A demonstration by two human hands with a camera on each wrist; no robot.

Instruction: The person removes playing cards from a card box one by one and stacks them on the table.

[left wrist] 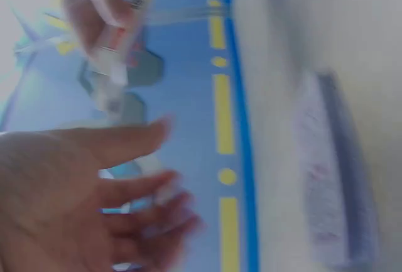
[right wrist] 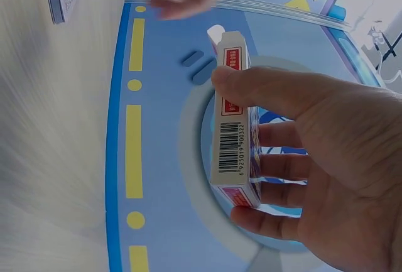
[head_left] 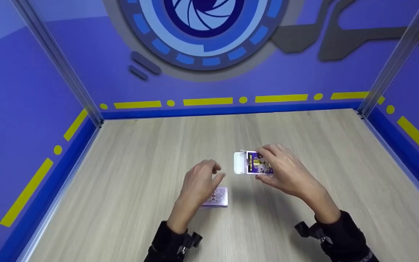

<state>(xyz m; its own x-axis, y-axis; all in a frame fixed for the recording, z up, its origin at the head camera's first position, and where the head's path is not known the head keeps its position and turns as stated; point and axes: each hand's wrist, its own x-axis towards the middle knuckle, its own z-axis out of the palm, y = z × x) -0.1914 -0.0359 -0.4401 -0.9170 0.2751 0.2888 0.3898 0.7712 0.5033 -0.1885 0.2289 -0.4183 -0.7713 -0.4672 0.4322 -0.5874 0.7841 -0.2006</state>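
Observation:
My right hand (head_left: 286,169) grips a small card box (head_left: 260,162) above the table, thumb on one side and fingers on the other. The box's white flap (head_left: 239,162) hangs out toward the left. A barcode is printed on its narrow side (right wrist: 230,140) in the right wrist view. Below my left hand (head_left: 200,182) lies a deck of playing cards (head_left: 219,197) with patterned backs, partly hidden by that hand. Loosely bent, the left fingers hold nothing; in the blurred left wrist view they are apart from the deck (left wrist: 323,178).
The light wood table (head_left: 140,163) is enclosed by a blue-purple back wall (head_left: 209,87) and side walls (head_left: 20,109) with yellow marks. Metal posts (head_left: 64,65) stand at the corners. Black wrist straps (head_left: 344,236) with small mounts sit on both forearms.

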